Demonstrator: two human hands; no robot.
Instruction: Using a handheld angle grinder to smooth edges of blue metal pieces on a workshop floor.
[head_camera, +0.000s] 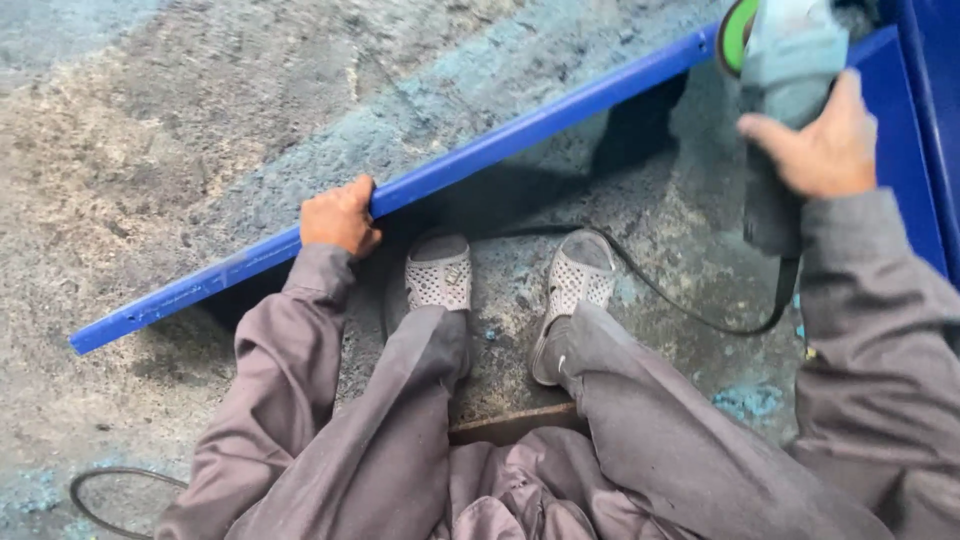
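Note:
A long blue painted metal bar runs slantwise from lower left to upper right, raised above the concrete floor. My left hand grips its upper edge near the middle. My right hand holds a grey angle grinder with a green disc, which sits at the bar's upper right end. The grinder's black cord trails down past my right sleeve and across the floor. Both arms wear grey sleeves.
My feet in pale perforated sandals rest on the dusty floor under the bar. Blue paint dust speckles the concrete. A blue metal panel stands at the right edge. Another black cable loops at the lower left.

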